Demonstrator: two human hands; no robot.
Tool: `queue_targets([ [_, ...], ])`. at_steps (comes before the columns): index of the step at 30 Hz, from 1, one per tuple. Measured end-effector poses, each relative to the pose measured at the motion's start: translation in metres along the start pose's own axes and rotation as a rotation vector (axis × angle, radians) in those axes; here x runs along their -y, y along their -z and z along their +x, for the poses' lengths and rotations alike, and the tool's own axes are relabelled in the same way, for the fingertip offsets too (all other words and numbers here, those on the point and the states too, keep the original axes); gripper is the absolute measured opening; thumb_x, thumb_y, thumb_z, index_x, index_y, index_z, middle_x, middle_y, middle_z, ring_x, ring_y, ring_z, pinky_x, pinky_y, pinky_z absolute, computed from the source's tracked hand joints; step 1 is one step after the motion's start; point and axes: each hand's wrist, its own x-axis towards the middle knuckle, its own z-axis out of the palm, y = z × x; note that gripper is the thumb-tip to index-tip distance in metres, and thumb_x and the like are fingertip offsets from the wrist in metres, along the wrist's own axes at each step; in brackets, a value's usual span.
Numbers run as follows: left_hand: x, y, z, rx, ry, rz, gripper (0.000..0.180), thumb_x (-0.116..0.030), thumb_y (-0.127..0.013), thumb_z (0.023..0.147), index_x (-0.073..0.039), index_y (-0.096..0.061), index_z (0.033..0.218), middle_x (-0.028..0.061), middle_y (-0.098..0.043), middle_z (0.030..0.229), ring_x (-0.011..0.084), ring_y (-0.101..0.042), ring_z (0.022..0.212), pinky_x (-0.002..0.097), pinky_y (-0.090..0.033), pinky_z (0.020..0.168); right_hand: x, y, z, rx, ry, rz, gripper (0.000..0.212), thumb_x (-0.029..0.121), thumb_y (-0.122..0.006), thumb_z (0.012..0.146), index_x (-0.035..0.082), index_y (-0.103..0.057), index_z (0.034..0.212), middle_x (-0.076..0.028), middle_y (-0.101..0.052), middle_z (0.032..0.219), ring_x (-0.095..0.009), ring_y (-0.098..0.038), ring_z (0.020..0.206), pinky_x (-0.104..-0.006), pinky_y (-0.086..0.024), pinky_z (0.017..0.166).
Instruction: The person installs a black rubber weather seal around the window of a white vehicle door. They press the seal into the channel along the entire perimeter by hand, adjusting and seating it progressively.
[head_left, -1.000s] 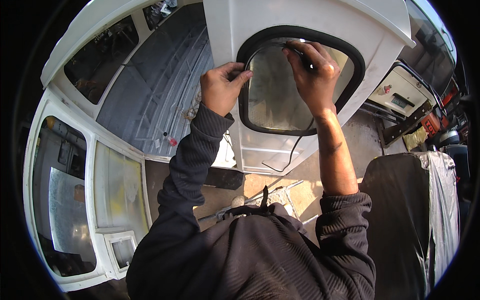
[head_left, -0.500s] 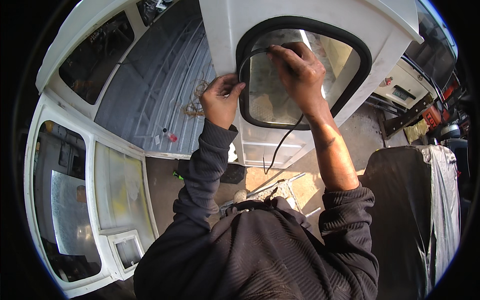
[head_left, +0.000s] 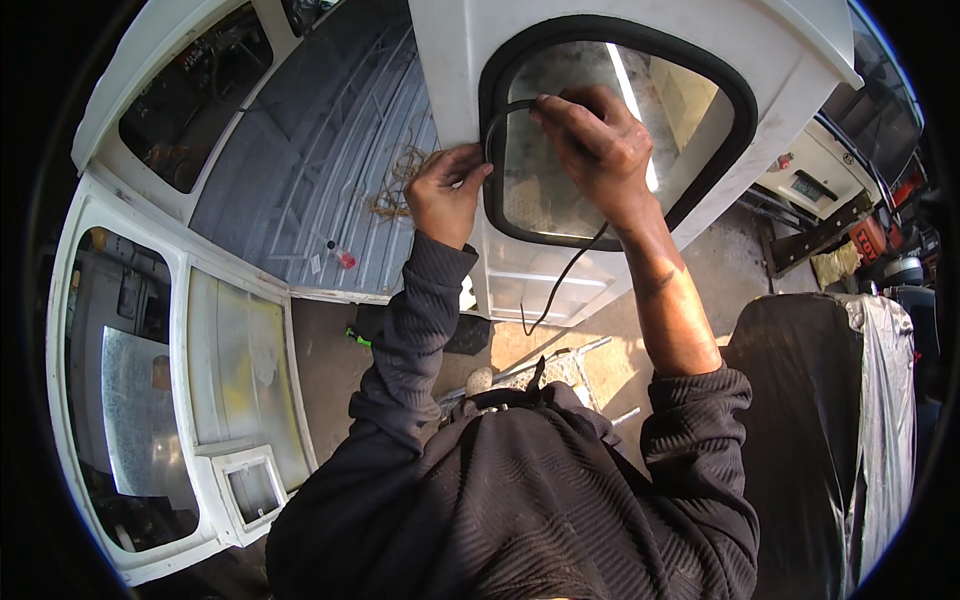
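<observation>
A thin black rubber strip [head_left: 565, 277] is pinched in my right hand [head_left: 603, 150], in front of the window glass [head_left: 560, 170]. From those fingers it bends left and down along the window's thick black rubber seal [head_left: 738, 100]. Its loose tail hangs below my right wrist, past the lower edge of the window. My left hand [head_left: 445, 195] is closed at the seal's left side, thumb and forefinger at the strip where it meets the seal. The window sits in a white vehicle panel [head_left: 445, 60]; my fingers partly hide the strip there.
Left of the panel lies a ribbed grey metal bed [head_left: 330, 150] with tangled brown string [head_left: 395, 190] and a small red-and-clear bottle [head_left: 345, 258]. A white frame with openings [head_left: 183, 350] stands at left. A dark covered object [head_left: 800, 430] is at right; a metal-framed stand [head_left: 575, 375] is below.
The window and panel appear slightly higher and farther right in view. Both hands keep nearly the same grip, and the strip's hanging tail has swung slightly left.
</observation>
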Motion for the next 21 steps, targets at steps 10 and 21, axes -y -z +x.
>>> queue_targets([
  [10,-0.004,-0.014,-0.005,-0.133,-0.175,0.194,0.014,-0.003,-0.074,0.07,-0.002,-0.067,0.083,0.0087,-0.067,0.078,0.02,-0.066,0.07,0.0282,-0.052,0.065,0.001,0.003,0.014,0.005,0.02,0.039,0.026,0.009,-0.076,0.069,0.012,-0.069,0.094,-0.006,-0.063,0.082,-0.02,-0.063,0.065,-0.0296,-0.05,0.054],
  [21,0.006,-0.023,-0.023,-0.232,-0.144,0.141,0.011,-0.004,-0.07,0.076,-0.001,-0.066,0.085,0.0109,-0.066,0.084,0.0234,-0.064,0.076,0.0309,-0.05,0.068,0.015,-0.016,0.008,0.296,-0.078,-0.197,0.018,0.027,-0.071,0.072,0.019,-0.068,0.087,-0.001,-0.059,0.072,-0.021,-0.062,0.063,-0.0355,-0.048,0.057],
])
